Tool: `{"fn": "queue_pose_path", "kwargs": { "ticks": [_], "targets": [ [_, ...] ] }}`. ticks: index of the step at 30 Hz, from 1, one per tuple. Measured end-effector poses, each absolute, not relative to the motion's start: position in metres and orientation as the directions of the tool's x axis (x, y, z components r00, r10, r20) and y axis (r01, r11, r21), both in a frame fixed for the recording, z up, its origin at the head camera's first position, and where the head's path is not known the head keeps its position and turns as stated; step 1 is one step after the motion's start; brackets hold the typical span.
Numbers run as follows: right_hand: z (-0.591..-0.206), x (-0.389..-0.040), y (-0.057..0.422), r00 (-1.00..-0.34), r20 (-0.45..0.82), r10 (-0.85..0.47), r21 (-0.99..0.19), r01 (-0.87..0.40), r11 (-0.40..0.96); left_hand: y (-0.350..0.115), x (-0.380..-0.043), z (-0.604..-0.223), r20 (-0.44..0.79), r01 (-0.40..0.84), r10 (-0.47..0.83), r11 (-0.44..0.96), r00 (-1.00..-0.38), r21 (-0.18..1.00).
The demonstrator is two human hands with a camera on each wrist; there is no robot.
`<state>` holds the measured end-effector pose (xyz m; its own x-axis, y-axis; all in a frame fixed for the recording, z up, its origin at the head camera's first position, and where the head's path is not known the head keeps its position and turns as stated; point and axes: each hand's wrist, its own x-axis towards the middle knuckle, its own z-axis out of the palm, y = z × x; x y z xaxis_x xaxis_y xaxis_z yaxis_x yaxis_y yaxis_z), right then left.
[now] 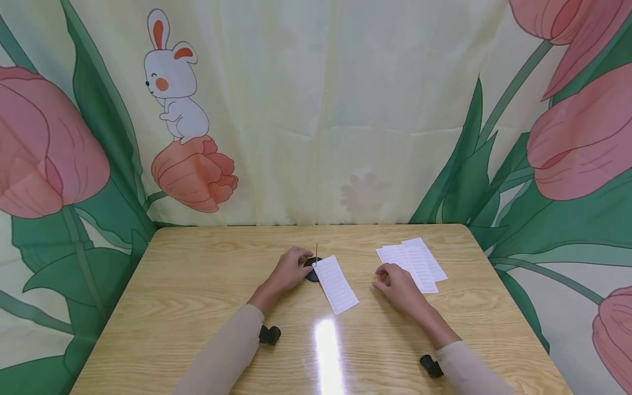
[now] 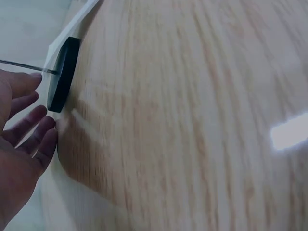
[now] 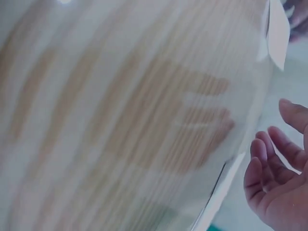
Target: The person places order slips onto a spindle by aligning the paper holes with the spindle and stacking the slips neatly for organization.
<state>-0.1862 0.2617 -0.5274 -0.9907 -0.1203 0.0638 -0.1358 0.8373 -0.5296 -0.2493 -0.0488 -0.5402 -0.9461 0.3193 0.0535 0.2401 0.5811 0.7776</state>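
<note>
Head view showed your left hand [image 1: 286, 270] and right hand [image 1: 399, 286] loose, empty; the lined paper slip [image 1: 337, 285] seemed light, flimsy, best pinched nearside.

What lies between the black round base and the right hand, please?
From the black round base to the right hand, the head view shows one white slip, then bare wooden tabletop.

Your worktop [image 1: 197, 291] shows wood grain beneath a smooth, glossy finish that throws back bright glare. The slip [image 1: 337, 286] and the sheets [image 1: 417, 269] to your right look like thin, matt paper. The spike [image 2: 26, 66] looks like metal; its base [image 2: 65, 74] is smooth, plastic or metal unclear. Your sleeves [image 1: 222, 351] are matt cloth, the backdrop [image 1: 276, 120] creased cloth.
</note>
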Motion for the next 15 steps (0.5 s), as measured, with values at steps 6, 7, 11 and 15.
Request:
{"fn": "queue_pose_path", "kwargs": {
  "ticks": [6, 7, 11, 15],
  "targets": [
    [-0.521, -0.187, 0.289, -0.995, 0.082, -0.055, -0.547, -0.091, 0.832, -0.052, -0.247, -0.542, 0.025, 0.239, 0.349, 0.585, -0.937, 0.775],
    [-0.52, -0.187, 0.294, -0.995, 0.086, -0.051, -0.55, -0.09, 0.831, -0.053, -0.247, -0.543, 0.026, 0.244, 0.355, 0.585, -0.934, 0.773],
    [-0.518, -0.188, 0.314, -0.995, 0.091, -0.03, -0.544, -0.075, 0.836, -0.054, -0.246, -0.545, 0.013, 0.243, 0.369, 0.585, -0.929, 0.774],
    [-0.517, -0.189, 0.332, -0.998, 0.059, 0.002, -0.539, -0.03, 0.842, -0.054, -0.246, -0.546, 0.006, 0.25, 0.377, 0.602, -0.926, 0.759]
  ]
}}
